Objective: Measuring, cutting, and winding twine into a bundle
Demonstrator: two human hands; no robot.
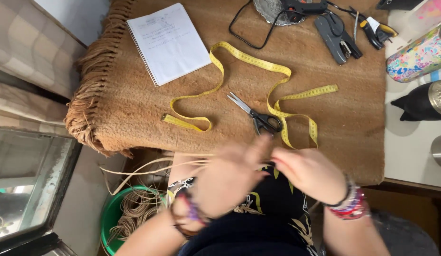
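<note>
My left hand [230, 178] and my right hand [308, 173] meet just below the near edge of the brown fringed mat [135, 109], both blurred by motion. Thin tan fibre strands [149, 167] run from my left hand out to the left, and the fingers of both hands pinch together where the strands end. Black-handled scissors [256, 114] lie shut on the mat right above my hands. A yellow measuring tape [239, 54] loops across the mat around the scissors.
A spiral notepad [168, 42] lies at the mat's far left. A glue gun [301, 7], a grey punch tool [336, 38] and pliers [377, 28] sit at the far right. A green basin of coiled fibre [130, 213] stands low left. Flowered bottle [417, 57] stands right.
</note>
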